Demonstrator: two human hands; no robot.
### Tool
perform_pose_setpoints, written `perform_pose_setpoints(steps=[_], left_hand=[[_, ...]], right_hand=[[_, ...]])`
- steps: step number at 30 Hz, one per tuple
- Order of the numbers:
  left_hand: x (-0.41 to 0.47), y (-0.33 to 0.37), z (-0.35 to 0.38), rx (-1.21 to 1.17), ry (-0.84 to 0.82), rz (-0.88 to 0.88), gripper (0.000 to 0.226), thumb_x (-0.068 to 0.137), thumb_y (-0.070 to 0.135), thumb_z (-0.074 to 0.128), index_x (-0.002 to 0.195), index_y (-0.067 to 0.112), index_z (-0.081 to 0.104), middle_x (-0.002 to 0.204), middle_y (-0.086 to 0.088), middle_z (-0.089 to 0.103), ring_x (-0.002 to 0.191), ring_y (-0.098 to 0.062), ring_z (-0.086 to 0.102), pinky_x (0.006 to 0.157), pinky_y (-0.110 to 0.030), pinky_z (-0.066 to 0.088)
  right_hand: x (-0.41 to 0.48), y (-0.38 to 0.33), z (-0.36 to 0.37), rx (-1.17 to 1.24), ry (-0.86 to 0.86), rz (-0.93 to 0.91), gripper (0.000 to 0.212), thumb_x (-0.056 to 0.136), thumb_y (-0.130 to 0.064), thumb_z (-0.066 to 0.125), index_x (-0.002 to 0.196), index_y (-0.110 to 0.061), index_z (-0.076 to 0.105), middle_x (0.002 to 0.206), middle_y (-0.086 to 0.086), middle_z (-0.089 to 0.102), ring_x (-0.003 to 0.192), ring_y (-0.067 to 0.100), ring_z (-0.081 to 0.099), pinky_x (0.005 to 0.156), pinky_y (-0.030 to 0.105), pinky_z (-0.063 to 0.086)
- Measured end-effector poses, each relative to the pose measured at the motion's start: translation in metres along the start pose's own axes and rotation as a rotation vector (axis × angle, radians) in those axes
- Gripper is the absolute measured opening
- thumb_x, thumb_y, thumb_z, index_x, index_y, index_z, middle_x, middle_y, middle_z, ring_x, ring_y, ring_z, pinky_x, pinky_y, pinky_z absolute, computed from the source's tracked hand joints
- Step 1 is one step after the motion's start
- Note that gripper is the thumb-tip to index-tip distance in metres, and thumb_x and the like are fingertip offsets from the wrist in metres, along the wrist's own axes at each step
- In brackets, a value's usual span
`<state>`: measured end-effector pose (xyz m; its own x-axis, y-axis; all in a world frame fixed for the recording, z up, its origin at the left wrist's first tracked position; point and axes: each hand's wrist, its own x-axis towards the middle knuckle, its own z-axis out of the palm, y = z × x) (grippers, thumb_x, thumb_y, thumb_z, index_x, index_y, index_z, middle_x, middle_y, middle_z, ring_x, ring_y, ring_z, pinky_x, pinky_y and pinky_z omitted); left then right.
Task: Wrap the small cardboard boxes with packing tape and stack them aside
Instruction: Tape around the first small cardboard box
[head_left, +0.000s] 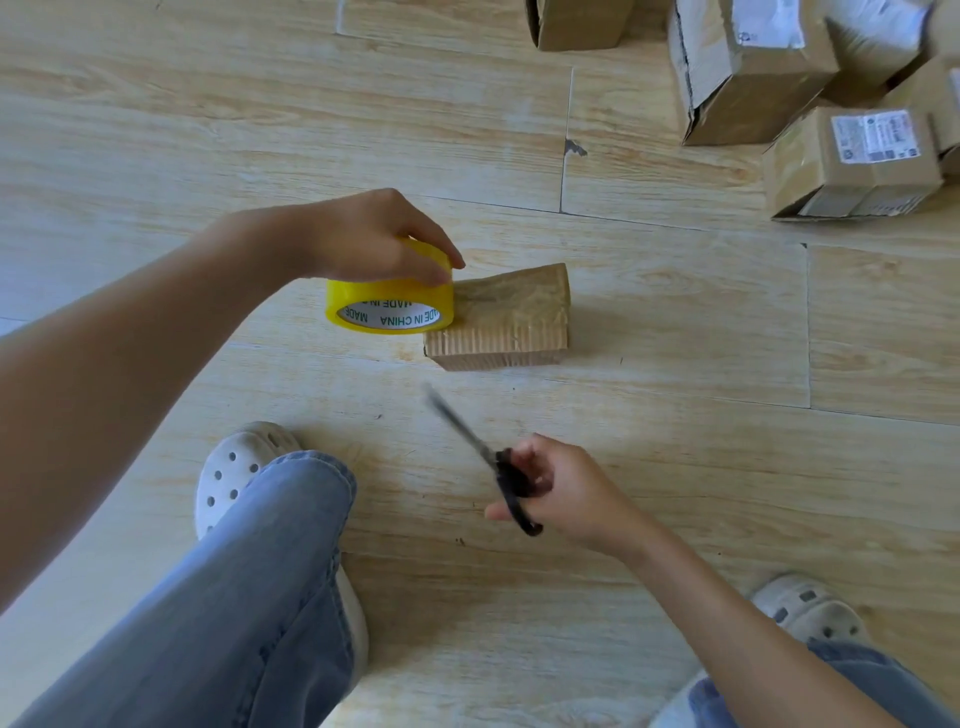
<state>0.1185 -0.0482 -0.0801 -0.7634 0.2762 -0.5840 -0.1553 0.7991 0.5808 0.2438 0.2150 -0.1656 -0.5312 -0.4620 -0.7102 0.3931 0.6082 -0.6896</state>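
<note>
Yellow packing tape roll gripped from above: left hand, fingers curled over the top rim, thumb hidden. Roll on edge, touching small cardboard box at the box's 9 o'clock. Box flat on wood floor, centre of view, top glossy, looks taped already. Strip between roll and box too faint to make out.

Right hand fingers hooked through handles of black scissors, at 6 o'clock of box and apart from it. Blades pointing to 11 o'clock, blurred; open or closed, cannot tell.

Judged step: cutting tape free of roll. To do well: hold roll firm, pull slightly toward 9 o'clock for a taut strip, bring blades in at box edge, cut close to cardboard, keep left fingers clear, then smooth the tail down.

Pile of other boxes at 1 to 2 o'clock, well apart. Jeans leg and white clog at 7 o'clock.
</note>
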Motion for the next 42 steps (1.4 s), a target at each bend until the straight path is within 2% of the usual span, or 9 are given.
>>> perform_pose_setpoints(steps=[2, 4, 7, 15, 20, 23, 35, 38, 42], left_hand=[[-0.001, -0.001, 0.000, -0.023, 0.006, -0.001, 0.024, 0.092, 0.031, 0.059, 0.113, 0.038, 0.067, 0.115, 0.007, 0.062, 0.100, -0.017, 0.058, 0.074, -0.026, 0.045], [-0.001, -0.002, 0.000, -0.039, 0.016, -0.003, 0.023, 0.092, 0.030, 0.059, 0.112, 0.039, 0.068, 0.115, 0.007, 0.062, 0.100, -0.017, 0.058, 0.073, -0.026, 0.046], [-0.001, -0.002, 0.000, -0.070, 0.025, -0.005, 0.023, 0.092, 0.029, 0.059, 0.109, 0.040, 0.068, 0.115, 0.007, 0.062, 0.100, -0.018, 0.058, 0.075, -0.028, 0.047], [-0.002, 0.000, 0.003, -0.070, 0.022, 0.023, 0.025, 0.091, 0.027, 0.060, 0.110, 0.040, 0.069, 0.115, 0.008, 0.064, 0.099, -0.015, 0.059, 0.075, -0.026, 0.046], [-0.002, -0.001, 0.005, -0.058, 0.049, 0.027, 0.026, 0.090, 0.023, 0.060, 0.108, 0.039, 0.070, 0.114, 0.007, 0.064, 0.098, -0.014, 0.058, 0.070, -0.020, 0.043], [-0.004, -0.004, 0.005, -0.067, 0.054, 0.038, 0.025, 0.089, 0.022, 0.061, 0.106, 0.038, 0.070, 0.113, 0.006, 0.066, 0.095, -0.011, 0.059, 0.070, -0.020, 0.044], [-0.007, -0.014, 0.011, -0.301, 0.072, 0.040, 0.031, 0.086, 0.011, 0.065, 0.092, 0.040, 0.072, 0.101, 0.021, 0.067, 0.094, -0.002, 0.061, 0.074, -0.020, 0.045], [-0.007, -0.019, 0.015, -0.292, 0.073, 0.034, 0.028, 0.087, 0.013, 0.064, 0.098, 0.038, 0.072, 0.104, 0.017, 0.068, 0.094, -0.002, 0.061, 0.074, -0.021, 0.046], [-0.008, -0.028, 0.017, -0.332, 0.124, 0.011, 0.028, 0.088, 0.013, 0.063, 0.096, 0.037, 0.073, 0.099, 0.017, 0.068, 0.088, -0.005, 0.062, 0.070, -0.023, 0.046]], right_hand=[[-0.011, -0.001, -0.009, 0.192, -0.051, 0.007, 0.049, 0.062, -0.042, 0.082, 0.093, -0.012, 0.058, 0.086, 0.003, 0.060, 0.080, 0.012, 0.062, 0.083, 0.034, 0.054], [-0.016, -0.004, -0.013, 0.324, -0.096, -0.011, 0.048, 0.071, -0.051, 0.078, 0.091, -0.013, 0.057, 0.082, 0.002, 0.059, 0.076, 0.011, 0.061, 0.084, 0.030, 0.055], [-0.016, -0.011, -0.013, 0.459, -0.155, -0.054, 0.050, 0.077, -0.060, 0.067, 0.083, -0.011, 0.055, 0.073, 0.001, 0.058, 0.075, 0.018, 0.058, 0.090, 0.036, 0.053], [0.011, -0.034, -0.012, 0.648, -0.066, -0.082, 0.054, 0.078, -0.057, 0.060, 0.081, -0.003, 0.056, 0.067, 0.008, 0.056, 0.061, 0.018, 0.055, 0.084, 0.045, 0.057], [0.023, -0.035, -0.009, 0.550, 0.089, -0.090, 0.051, 0.071, -0.061, 0.068, 0.059, -0.013, 0.058, 0.057, 0.005, 0.055, 0.048, 0.016, 0.054, 0.057, 0.033, 0.056], [0.025, -0.030, -0.007, 0.486, 0.137, -0.107, 0.049, 0.074, -0.058, 0.068, 0.053, -0.015, 0.058, 0.053, 0.004, 0.054, 0.044, 0.017, 0.054, 0.052, 0.029, 0.052], [0.033, -0.021, -0.009, 0.594, 0.186, -0.105, 0.061, 0.070, -0.066, 0.068, 0.073, -0.006, 0.056, 0.058, 0.004, 0.056, 0.052, 0.017, 0.056, 0.069, 0.042, 0.058], [0.034, -0.014, -0.011, 0.402, 0.233, -0.099, 0.067, 0.068, -0.072, 0.064, 0.092, -0.010, 0.052, 0.069, -0.001, 0.053, 0.066, 0.016, 0.055, 0.086, 0.048, 0.053], [0.032, -0.002, -0.009, 0.116, 0.306, -0.066, 0.066, 0.062, -0.082, 0.060, 0.087, -0.024, 0.038, 0.081, -0.006, 0.047, 0.074, 0.011, 0.050, 0.071, 0.032, 0.046]])
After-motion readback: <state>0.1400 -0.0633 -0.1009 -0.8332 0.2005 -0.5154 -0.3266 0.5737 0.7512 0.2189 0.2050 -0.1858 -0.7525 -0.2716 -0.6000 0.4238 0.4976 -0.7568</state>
